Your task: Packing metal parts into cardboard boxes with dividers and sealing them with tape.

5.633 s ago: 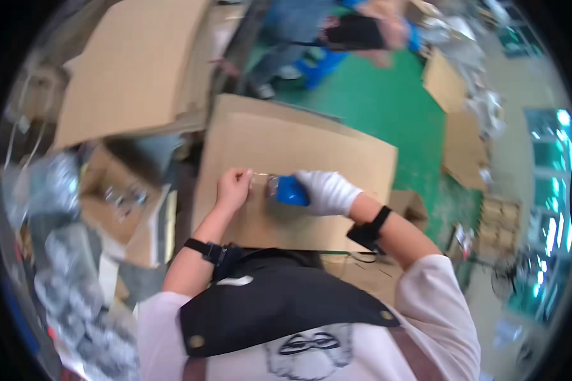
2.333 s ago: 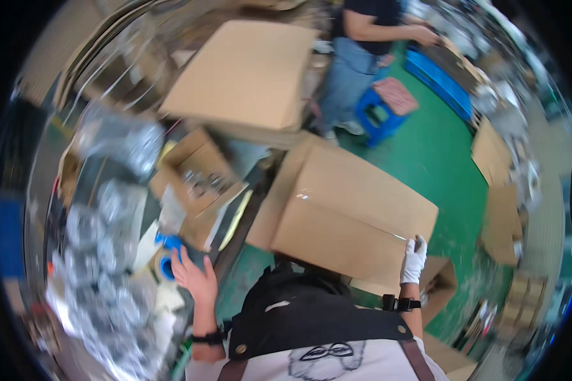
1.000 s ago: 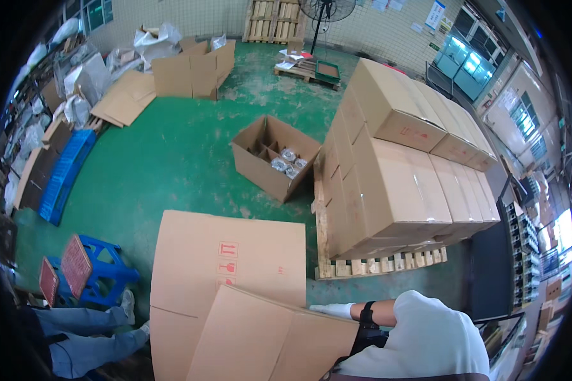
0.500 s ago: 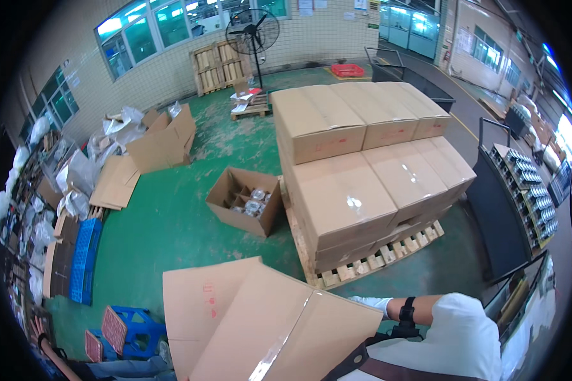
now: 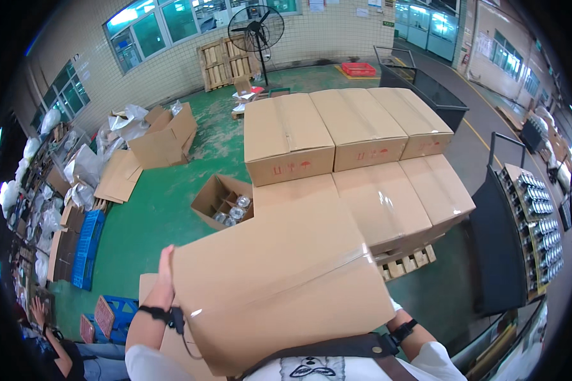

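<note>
A large closed brown carton [image 5: 279, 273] with clear tape along its top is held in front of my body, tilted, between my two hands. My left hand [image 5: 166, 277] presses on its left side, its fingers against the cardboard. At the carton's right edge is my right hand [image 5: 395, 307], in a white glove and mostly hidden behind the box; its fingers do not show. Another piece of brown cardboard [image 5: 179, 355] shows below and left of the held carton. The held carton overlaps the near side of a stack of taped cartons [image 5: 289, 130] in this view.
The stack stands on a wooden pallet [image 5: 410, 262]. Left of it is an open divided carton [image 5: 213, 197] with glass-like items. Black carts [image 5: 499, 241] stand right, one with rows of metallic parts. Blue stools [image 5: 117, 314] and a co-worker's hand [image 5: 39, 311] are lower left.
The carton has risen and swung toward the stack, covering more of its near side. My left hand has come into view on the carton's left side. The view has shifted slightly.
</note>
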Demonstrator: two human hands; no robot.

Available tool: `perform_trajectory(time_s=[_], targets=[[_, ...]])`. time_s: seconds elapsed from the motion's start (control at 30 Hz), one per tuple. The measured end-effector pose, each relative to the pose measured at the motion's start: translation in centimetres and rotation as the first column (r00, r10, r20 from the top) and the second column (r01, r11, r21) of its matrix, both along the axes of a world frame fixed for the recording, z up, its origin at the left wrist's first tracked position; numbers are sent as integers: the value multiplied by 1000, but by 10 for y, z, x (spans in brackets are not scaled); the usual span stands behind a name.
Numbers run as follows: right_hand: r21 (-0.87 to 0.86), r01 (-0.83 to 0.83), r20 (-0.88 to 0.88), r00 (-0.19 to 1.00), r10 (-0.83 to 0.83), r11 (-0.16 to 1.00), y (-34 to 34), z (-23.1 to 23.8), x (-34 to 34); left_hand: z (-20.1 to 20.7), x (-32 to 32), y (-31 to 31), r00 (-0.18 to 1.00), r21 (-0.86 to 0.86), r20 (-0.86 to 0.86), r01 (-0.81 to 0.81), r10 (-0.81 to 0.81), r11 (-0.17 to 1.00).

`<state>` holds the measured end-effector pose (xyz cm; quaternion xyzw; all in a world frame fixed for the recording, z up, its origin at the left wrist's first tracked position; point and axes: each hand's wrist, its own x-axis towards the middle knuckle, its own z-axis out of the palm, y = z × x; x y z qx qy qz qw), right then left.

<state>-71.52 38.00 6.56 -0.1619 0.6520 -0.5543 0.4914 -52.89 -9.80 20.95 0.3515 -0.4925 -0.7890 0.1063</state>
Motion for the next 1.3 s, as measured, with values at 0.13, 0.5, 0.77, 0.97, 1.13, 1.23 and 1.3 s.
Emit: perform_trajectory(time_s=[0.13, 0.5, 0.77, 0.97, 1.13, 1.23, 1.3], targets=[[-56, 131, -13, 991, -132, 990, 50, -35, -35, 1, -121, 19, 991, 62, -27, 129, -127, 990], [6, 393, 63, 917, -393, 919, 126, -101, -45, -133, -328, 2, 925, 217, -243, 347, -294, 912], [274, 516, 115, 820, -561, 811, 78, -16, -90, -176, -135, 62, 888, 333, 17, 429, -460, 840], [339, 570, 72, 777, -625, 748, 63, 17, -140, -186, -107, 128, 986, 693, 94, 36, -140, 720], [318, 645, 30, 726, -687, 695, 78, 42, -214, -242, -98, 162, 925, 287, 377, -168, 50, 943], [321, 613, 27, 756, -654, 722, 69, 80, -249, -198, -117, 153, 898, 304, 432, -226, 77, 926], [414, 475, -40, 861, -506, 776, 47, 105, -300, -220, -108, 157, 906, 461, 421, -258, 47, 849]])
